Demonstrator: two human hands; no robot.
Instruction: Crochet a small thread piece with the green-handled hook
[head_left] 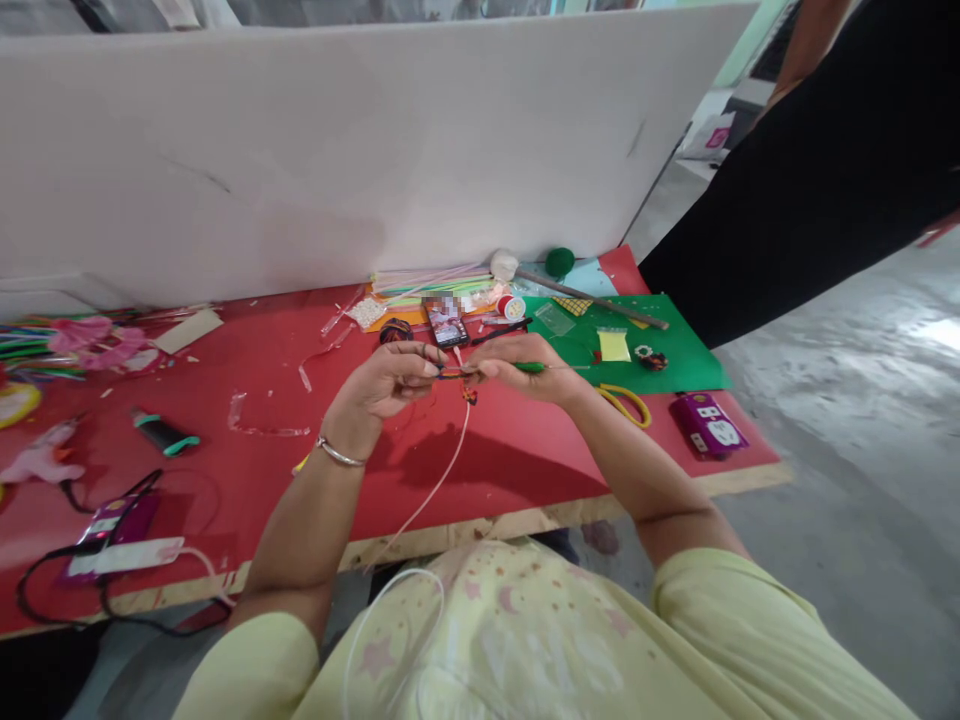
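Both my hands meet above the red table covering [420,460]. My left hand [382,380], with a silver bangle at the wrist, pinches a strand of dark and orange yarn [450,375]. My right hand [536,365] is closed around a crochet hook [532,367] with a green grip, its thin metal shaft pointing right. A small dark-orange bit of yarn work [469,397] hangs just below the fingers. Behind my left hand sits a ball of dark multicoloured yarn [395,330]. A phone [445,322] lies just beyond my hands. The hook's working tip is hidden by fingers.
A white cable [442,470] runs from near my hands toward me. At left lie a glue gun [49,455], a green-black cutter [166,434] and a power strip [124,556]. Right are a green sheet [675,340] and a purple box [709,425]. A white board [315,150] stands behind; a person in black [817,170] stands right.
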